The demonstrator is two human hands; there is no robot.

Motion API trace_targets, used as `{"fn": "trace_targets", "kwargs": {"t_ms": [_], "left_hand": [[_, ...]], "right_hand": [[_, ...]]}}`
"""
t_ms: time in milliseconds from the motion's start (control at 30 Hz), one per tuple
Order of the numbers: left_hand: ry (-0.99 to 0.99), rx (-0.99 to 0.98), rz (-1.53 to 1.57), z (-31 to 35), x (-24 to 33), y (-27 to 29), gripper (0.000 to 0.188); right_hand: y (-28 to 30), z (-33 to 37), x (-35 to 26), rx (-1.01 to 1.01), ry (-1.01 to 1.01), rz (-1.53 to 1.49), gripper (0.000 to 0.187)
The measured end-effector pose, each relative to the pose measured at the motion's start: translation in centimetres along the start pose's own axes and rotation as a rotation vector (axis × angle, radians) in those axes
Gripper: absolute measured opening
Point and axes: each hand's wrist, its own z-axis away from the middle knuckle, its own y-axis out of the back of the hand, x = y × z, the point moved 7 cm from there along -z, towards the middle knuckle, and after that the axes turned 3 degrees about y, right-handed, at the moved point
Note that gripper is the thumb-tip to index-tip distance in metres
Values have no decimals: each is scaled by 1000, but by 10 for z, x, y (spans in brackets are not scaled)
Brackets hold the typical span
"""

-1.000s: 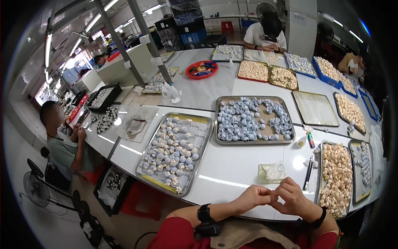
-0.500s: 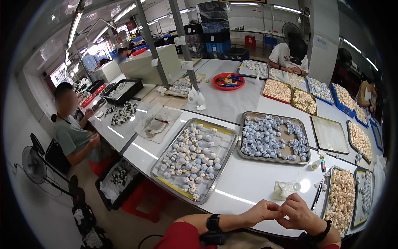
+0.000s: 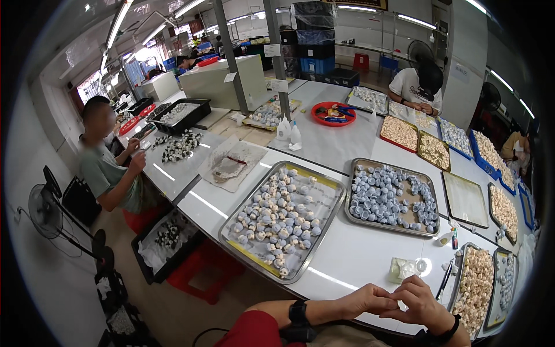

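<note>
Above the table's near edge, at the lower right, my two hands meet with their fingertips close together. My left hand [image 3: 370, 299] is closed in a pinch. My right hand [image 3: 417, 301] is also pinched, its thumb and index finger curled against the left fingertips. Whatever is between them is too small or hidden to make out. Just beyond my hands is a small clear dish [image 3: 401, 268]. A dark pen-like tool [image 3: 444, 280] rests to the right of my right hand, beside a metal tray of cream-coloured small pieces [image 3: 474, 283].
A metal tray [image 3: 228, 238] holds several round blue-and-cream pieces; another [image 3: 349, 199] holds blue cup-shaped pieces. Small bottles [image 3: 447, 237] stand near the right-hand trays. A red basin [image 3: 316, 115] lies farther back. Co-workers sit at left [image 3: 110, 168] and far right [image 3: 416, 87].
The whole view has shifted slightly, so the table's things appear farther right. My hands stay pinched together with a small change in finger position. The co-worker at left has raised a forearm.
</note>
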Motion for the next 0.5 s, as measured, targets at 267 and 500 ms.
{"fn": "trace_targets", "kwargs": {"t_ms": [267, 500], "left_hand": [[3, 81, -86, 3, -11, 12, 28], [-221, 1011, -1542, 59, 146, 98, 30]], "right_hand": [[-11, 9, 6, -104, -21, -59, 55], [29, 44, 16, 44, -336, -2, 81]]}}
